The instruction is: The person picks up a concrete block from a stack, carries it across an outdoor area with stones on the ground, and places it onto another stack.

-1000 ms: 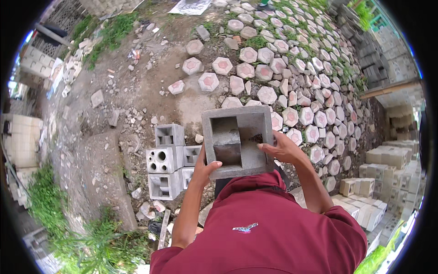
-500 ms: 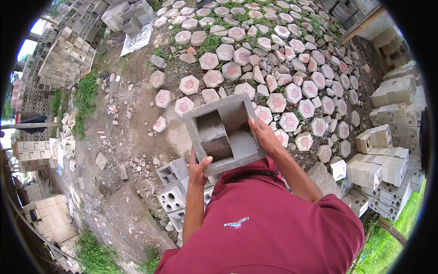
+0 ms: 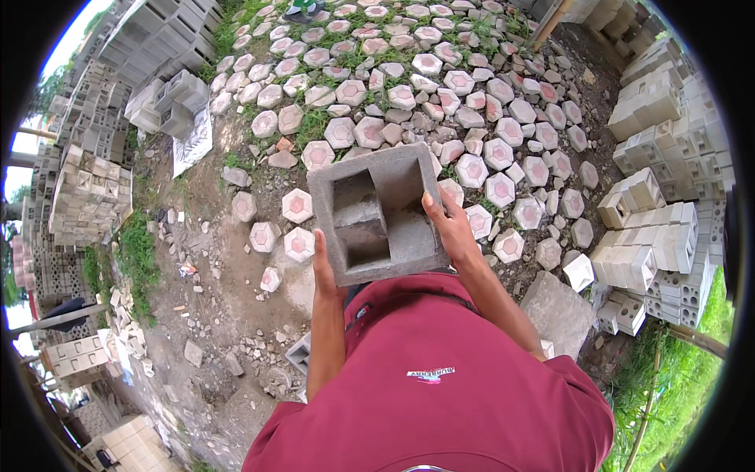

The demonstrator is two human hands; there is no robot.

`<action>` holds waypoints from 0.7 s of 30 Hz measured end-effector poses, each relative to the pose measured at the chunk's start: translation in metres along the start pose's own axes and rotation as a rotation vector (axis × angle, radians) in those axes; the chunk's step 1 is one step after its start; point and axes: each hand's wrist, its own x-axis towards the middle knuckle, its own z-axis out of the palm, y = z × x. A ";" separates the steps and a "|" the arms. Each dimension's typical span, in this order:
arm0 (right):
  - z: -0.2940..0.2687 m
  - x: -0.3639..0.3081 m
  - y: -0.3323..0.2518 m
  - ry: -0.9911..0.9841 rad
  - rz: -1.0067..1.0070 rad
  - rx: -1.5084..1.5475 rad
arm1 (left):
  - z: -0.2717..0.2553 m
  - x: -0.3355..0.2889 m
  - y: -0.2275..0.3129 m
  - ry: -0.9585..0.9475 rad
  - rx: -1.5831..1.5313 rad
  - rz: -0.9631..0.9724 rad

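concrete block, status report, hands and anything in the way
Left-hand grip on left side, fingers mostly hidden; right-hand grip on right. Concrete block held up between them, hollows showing. Hexagonal pavers strewn ahead.

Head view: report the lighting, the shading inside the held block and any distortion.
Head view: soft daylight, no hard-edged shadows; head view: the concrete block looks darker in its hollows than on its rim; head view: the sky is washed out white at upper left; head view: the tall grey stack leans with fisheye distortion, corners black.
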 end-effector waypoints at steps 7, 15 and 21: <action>-0.029 0.105 -0.046 0.197 -0.026 0.102 | 0.073 0.149 0.023 -0.107 0.052 -0.088; -0.069 0.237 -0.118 0.366 -0.018 0.119 | 0.166 0.314 0.039 -0.270 0.060 -0.216; -0.093 0.332 -0.156 0.451 -0.062 0.141 | 0.236 0.417 0.067 -0.342 0.122 -0.265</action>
